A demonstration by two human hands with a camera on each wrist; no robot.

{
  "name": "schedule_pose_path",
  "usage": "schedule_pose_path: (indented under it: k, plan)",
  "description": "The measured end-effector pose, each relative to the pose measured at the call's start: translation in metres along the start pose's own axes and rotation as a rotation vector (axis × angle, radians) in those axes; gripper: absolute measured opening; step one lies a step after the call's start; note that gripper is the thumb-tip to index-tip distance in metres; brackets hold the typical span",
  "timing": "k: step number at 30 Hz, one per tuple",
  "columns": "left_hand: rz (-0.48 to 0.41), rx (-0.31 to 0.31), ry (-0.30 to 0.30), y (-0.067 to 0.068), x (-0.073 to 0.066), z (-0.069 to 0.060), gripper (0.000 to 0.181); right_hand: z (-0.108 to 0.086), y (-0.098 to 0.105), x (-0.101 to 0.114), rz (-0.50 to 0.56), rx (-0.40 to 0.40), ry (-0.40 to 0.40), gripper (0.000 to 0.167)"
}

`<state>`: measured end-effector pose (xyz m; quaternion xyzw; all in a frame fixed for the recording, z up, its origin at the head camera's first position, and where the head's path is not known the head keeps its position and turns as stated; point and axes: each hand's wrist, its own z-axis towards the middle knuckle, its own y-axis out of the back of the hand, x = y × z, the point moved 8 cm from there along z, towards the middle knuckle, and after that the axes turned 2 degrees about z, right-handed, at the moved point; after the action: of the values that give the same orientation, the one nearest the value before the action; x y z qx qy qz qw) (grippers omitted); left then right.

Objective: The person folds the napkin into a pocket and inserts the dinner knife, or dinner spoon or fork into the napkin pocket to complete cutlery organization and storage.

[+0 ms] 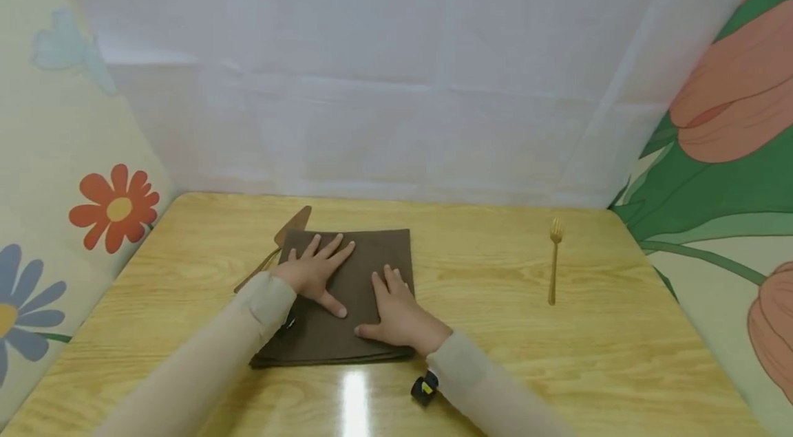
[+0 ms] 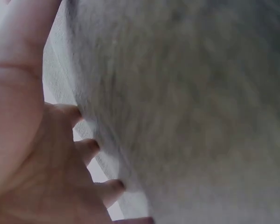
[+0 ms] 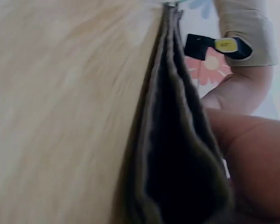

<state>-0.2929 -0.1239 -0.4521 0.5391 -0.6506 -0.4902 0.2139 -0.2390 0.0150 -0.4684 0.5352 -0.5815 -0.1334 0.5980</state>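
Observation:
A dark brown folded cloth (image 1: 384, 244) lies flat on the table, left of centre. On its upper left part my left hand (image 1: 312, 275) rests palm down with fingers spread. My right hand (image 1: 393, 316) presses on its right side, fingers extended and thumb pointing left. In the right wrist view, the cloth's layers (image 3: 183, 107) gape slightly along the edge beside the right hand (image 3: 256, 149). The left wrist view has the left fingers (image 2: 86, 149) against the cloth (image 2: 177, 112). A triangular cake server (image 1: 294, 224) sticks out past the cloth's left edge, partly hidden.
A gold fork (image 1: 554, 261) lies upright in view on the right of the wooden table (image 1: 483, 265). A white sheet (image 1: 396, 79) hangs behind, with flower-printed panels on both sides. A black wrist device (image 1: 424, 387) sits under the right cuff.

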Motion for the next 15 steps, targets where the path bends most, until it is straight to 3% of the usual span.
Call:
schedule_pose_path:
  k: [8, 15]
  plan:
    - [0.024, 0.03, -0.032, -0.004, 0.003, -0.016, 0.127, -0.006, -0.006, 0.001, -0.214, 0.038, 0.049, 0.095]
    - [0.11, 0.071, -0.103, -0.012, -0.006, -0.033, 0.127, -0.008, -0.005, 0.001, -0.325, 0.062, 0.047, 0.088]
